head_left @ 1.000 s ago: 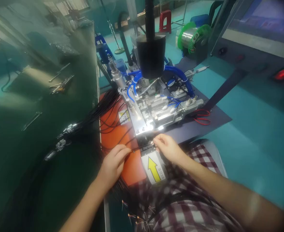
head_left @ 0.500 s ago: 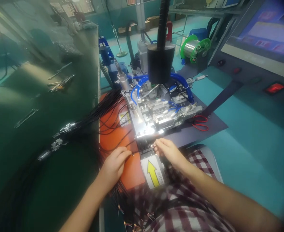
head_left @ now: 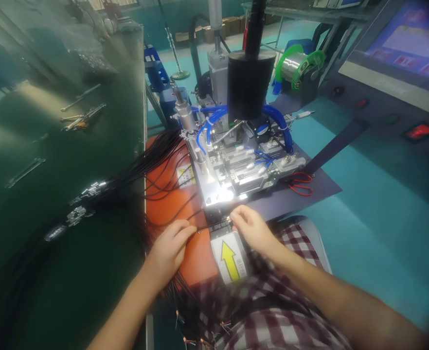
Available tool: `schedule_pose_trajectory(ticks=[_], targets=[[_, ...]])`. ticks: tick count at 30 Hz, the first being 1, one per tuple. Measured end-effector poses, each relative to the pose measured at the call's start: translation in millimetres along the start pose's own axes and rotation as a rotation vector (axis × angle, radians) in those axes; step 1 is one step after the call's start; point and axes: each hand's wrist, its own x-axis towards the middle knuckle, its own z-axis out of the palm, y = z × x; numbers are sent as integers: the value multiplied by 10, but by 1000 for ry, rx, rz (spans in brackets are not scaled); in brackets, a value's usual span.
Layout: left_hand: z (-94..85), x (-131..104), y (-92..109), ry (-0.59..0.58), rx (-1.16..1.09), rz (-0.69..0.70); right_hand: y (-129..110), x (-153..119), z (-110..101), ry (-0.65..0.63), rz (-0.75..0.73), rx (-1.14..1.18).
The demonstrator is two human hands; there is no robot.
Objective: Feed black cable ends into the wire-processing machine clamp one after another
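Note:
My left hand [head_left: 173, 243] is closed on a thin black cable [head_left: 212, 225] above the orange plate [head_left: 196, 262]. The cable runs right, across the front of the machine, to a small metal connector [head_left: 229, 219]. Thumb and fingertips of my right hand [head_left: 249, 226] pinch that connector at the narrow dark track [head_left: 220, 226]. Just below sits a white label [head_left: 229, 257] with a yellow arrow pointing away from me. The metal fixture [head_left: 232, 170] with blue air tubes stands directly beyond my hands. My fingertips partly cover the connector.
More black cables [head_left: 159, 155] lie over the orange plate and onto the dark green table [head_left: 101, 272] at left, with metal connectors [head_left: 78, 216] bundled there. A black cylinder [head_left: 251, 85] hangs over the fixture. A green solder wire spool [head_left: 296, 68] and control panel [head_left: 389, 97] stand right.
The view has shifted slightly. Both hands stay in nearly the same place at the front of the machine, still holding the cable and its connector.

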Motion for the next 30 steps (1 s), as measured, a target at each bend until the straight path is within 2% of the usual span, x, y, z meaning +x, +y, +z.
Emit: schedule_pose_trajectory(ticks=[12, 19, 23, 30], targets=[[26, 3, -3, 40, 72, 43, -207, -44, -6, -4, 162, 136], [35, -18, -18, 30, 47, 24, -228, -12, 163, 106, 278, 225], [51, -31, -35, 33, 34, 23, -207, 25, 217, 146, 284, 275], [37, 5, -33, 54, 26, 46, -104, -54, -68, 41, 229, 351]])
